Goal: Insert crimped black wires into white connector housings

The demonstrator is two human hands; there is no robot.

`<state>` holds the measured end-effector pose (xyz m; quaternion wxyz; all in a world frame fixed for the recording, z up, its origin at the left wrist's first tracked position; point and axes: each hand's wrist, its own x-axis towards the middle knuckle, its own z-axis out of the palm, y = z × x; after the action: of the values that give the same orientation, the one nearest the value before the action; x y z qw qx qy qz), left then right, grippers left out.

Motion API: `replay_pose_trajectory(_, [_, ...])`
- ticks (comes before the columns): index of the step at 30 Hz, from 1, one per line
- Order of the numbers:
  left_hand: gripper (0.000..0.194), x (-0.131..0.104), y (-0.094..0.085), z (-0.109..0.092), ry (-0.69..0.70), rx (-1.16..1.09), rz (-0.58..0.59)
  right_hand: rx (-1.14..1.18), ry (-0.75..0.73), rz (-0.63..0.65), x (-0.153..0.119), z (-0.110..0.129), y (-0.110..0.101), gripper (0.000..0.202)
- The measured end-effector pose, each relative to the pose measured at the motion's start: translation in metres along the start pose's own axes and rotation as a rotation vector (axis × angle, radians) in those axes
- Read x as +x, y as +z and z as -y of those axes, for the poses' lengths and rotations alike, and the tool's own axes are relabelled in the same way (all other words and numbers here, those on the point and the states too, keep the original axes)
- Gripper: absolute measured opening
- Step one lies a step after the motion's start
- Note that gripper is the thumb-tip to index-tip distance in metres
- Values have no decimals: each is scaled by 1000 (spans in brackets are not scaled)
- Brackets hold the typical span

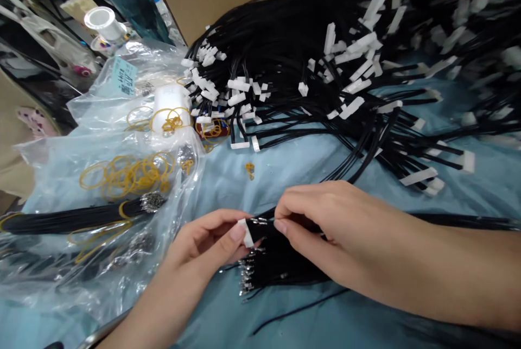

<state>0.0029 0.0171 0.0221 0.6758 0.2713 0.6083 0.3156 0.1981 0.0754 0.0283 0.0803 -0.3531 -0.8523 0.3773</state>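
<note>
Pinching a white connector [246, 234], the left hand [207, 243] sits beside the right hand [325, 224], its fingertips narrowed on black wires [268, 226]. Bare blue cloth [226, 181] stretches beyond. One bag [89, 113] bears a label [124, 76] (too blurred for me to read).

Blue cloth [220, 170]: creased and rucked, spread beneath the whole lot.
Cable heap [285, 39]: black, tangled, piled across the far side and the right; fitted at the ends with white connectors [352, 107].
Loose wires [293, 265]: black, laid side by side in the near middle, with metal tips [246, 275] roughly aligned at the left.
Single wire [285, 315]: black, stray, slanting across the near side.
Rubber-band clump [249, 171]: yellow, small, between heap and wires.
Clear plastic bags [81, 148]: crumpled, across the left; in or on them, cannot tell which, yellow bands [134, 175] and a tied wire bundle [81, 220].
</note>
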Motion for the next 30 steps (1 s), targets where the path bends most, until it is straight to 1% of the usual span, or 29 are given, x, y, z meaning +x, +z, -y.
replay_pose_trajectory(2, [11,0,1,0,-30,-14,0,-8,-6,-9,0,0,2,24])
replay_pose_trajectory(6, [14,-1,1,0,-46,-20,-25,2,-22,-47,0,0,5,25])
replay_pose_trajectory(9, [13,-1,2,-1,-51,-25,-16,-25,-37,-61,-1,0,5,26])
replay_pose_trajectory(11, [13,-2,2,-2,-46,-15,-13,-55,-64,-76,-1,0,5,29])
replay_pose_trajectory(15, [14,-3,1,0,-44,8,-47,-81,-140,-97,-2,0,5,31])
replay_pose_trajectory(18, [15,-2,1,1,-53,9,-42,-83,-150,-79,-3,1,6,31])
replay_pose_trajectory(22, [15,-1,1,1,-61,-20,-52,-153,-150,-34,-1,2,7,32])
replay_pose_trajectory(25, [15,0,1,0,-68,-9,-66,-174,-163,-42,1,2,7,32])
replay_pose_trajectory(30, [13,0,0,2,-68,-10,-44,-170,-168,-21,1,2,7,31])
